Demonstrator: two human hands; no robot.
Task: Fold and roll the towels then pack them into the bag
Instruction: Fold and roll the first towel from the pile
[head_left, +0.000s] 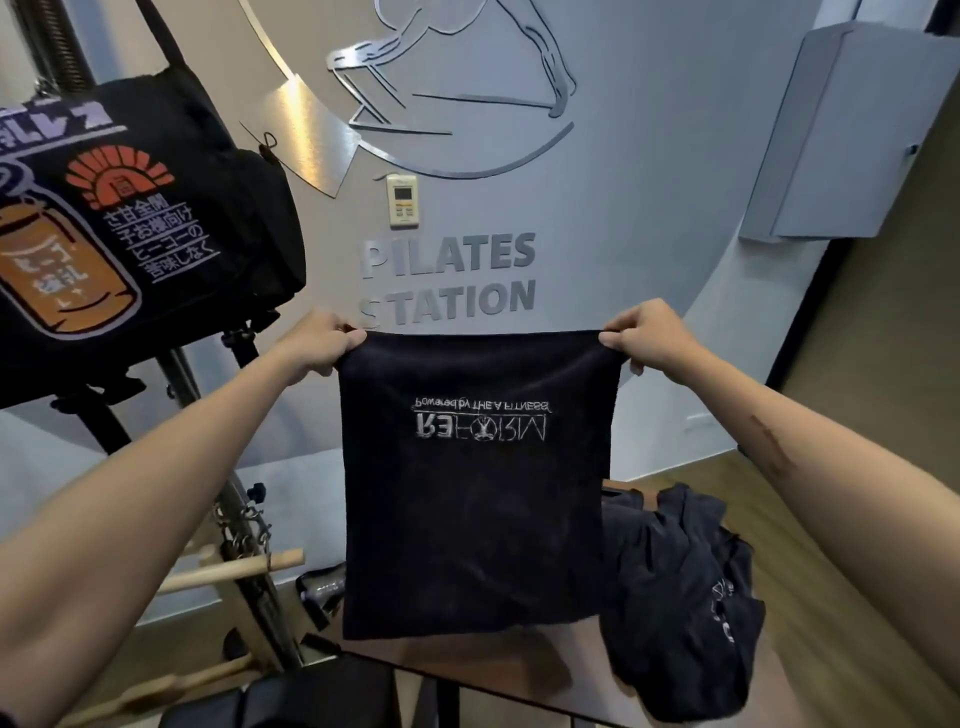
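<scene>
A dark navy towel (475, 499) hangs flat in front of me, its white embroidered lettering upside down near the top. My left hand (324, 340) pinches its top left corner and my right hand (647, 332) pinches its top right corner, both held up at the same height. A black bag (156, 208) with orange and white printed graphics hangs from a metal frame at the upper left. More dark towels (685, 597) lie in a crumpled heap at the lower right, partly behind the hanging towel.
A grey wall with metal lettering (452, 280) stands straight ahead, with a small remote holder (404, 201) on it. Metal poles (249, 545) and wooden bars (234, 569) of exercise equipment stand at the lower left. A grey cabinet (831, 135) juts out at the upper right.
</scene>
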